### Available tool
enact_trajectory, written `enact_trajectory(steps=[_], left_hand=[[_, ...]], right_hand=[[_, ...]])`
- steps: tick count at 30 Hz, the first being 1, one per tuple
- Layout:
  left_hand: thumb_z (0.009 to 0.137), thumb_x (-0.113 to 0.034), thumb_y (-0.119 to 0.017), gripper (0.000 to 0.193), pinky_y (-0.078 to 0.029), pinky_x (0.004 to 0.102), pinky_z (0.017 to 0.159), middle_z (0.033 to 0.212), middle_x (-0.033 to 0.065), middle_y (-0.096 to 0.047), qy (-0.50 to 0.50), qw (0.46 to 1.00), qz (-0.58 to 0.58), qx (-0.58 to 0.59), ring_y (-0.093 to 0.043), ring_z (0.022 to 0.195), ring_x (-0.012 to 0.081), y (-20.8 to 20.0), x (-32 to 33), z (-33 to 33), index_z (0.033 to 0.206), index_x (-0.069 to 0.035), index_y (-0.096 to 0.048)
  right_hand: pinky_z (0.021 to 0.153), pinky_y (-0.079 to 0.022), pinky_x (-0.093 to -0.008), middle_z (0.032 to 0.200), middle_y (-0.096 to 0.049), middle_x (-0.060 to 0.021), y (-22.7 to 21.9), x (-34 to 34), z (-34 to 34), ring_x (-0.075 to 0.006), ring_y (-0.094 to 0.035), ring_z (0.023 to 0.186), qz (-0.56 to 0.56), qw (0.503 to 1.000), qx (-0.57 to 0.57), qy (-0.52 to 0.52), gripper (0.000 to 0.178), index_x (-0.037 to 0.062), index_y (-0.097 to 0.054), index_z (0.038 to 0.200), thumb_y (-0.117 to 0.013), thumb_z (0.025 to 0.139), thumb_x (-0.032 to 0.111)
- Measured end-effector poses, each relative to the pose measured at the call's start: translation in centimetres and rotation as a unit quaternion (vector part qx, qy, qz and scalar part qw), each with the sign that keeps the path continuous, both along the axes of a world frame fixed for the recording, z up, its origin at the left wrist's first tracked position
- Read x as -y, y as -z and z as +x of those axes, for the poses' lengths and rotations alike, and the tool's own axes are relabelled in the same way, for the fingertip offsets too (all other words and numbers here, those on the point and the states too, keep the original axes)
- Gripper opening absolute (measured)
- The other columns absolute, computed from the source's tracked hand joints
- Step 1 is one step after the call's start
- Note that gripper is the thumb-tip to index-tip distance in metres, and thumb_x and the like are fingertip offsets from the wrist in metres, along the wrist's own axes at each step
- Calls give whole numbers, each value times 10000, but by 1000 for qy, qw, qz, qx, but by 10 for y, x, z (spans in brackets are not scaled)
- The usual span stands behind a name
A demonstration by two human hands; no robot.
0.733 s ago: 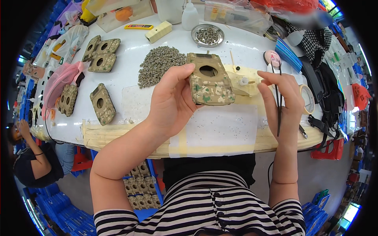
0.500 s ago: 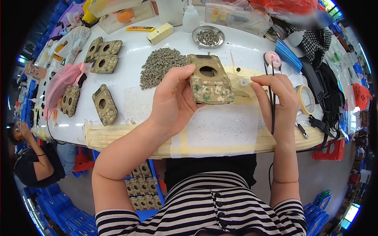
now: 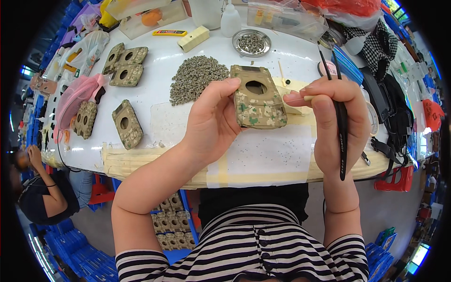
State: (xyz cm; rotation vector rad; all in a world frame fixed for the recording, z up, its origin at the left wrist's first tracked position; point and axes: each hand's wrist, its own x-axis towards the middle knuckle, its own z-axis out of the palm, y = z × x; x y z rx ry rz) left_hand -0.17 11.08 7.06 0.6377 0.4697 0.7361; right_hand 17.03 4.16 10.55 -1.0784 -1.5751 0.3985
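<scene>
The left hand (image 3: pixel 211 124) grips a camouflage case (image 3: pixel 257 97) between thumb and fingers, above the table (image 3: pixel 155 66). The right hand (image 3: pixel 336 120), now nearer the case, pinches black tweezers (image 3: pixel 341 117) and a small pale piece at its edge.

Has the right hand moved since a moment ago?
Yes. The right hand, holding black tweezers, has moved left toward the camouflage case, judged against the metal dish.
</scene>
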Motion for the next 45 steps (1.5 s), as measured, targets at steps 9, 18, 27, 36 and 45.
enact_trajectory(steps=[9,18,27,36,45], left_hand=[[891,-343,-427,457,-483,383,871,1093,112,-617,3,1000,-3,8,-601,999,218,0,2,-1,1180,-6,-533],[889,-341,-432,449,-482,384,867,1082,112,-621,6,1000,5,13,-602,996,219,0,1,-1,1165,-6,-547],[898,-332,-393,510,-472,388,899,1201,166,-560,-2,1000,10,-9,-555,1103,282,0,1,0,1261,19,-461],[909,-337,-358,571,-454,384,951,1265,238,-500,-24,999,33,-32,-511,1171,341,-2,-1,1,1309,69,-399],[920,-307,-348,562,-485,356,945,1262,300,-468,-60,997,45,-35,-502,1175,360,1,-4,-1,1291,114,-381]], right_hand=[[766,-499,-270,829,-618,-96,3,-2,-3,-155,-640,778,-16,1000,-14,-16,113,-6,-526,932,-488,945,100],[768,-501,-272,825,-615,-100,3,-2,-3,-154,-639,781,-30,999,-22,-15,115,-7,-527,925,-503,941,104],[742,-547,-308,849,-595,-115,7,-2,4,-195,-655,782,1,997,-76,2,134,-21,-523,945,-485,948,107],[572,-422,-271,723,-560,-73,16,-4,32,-176,-524,622,78,948,232,202,80,19,-588,820,-663,795,28],[671,-451,-302,808,-599,-86,25,9,33,-241,-575,700,16,965,216,150,230,31,-591,996,-659,829,174]])
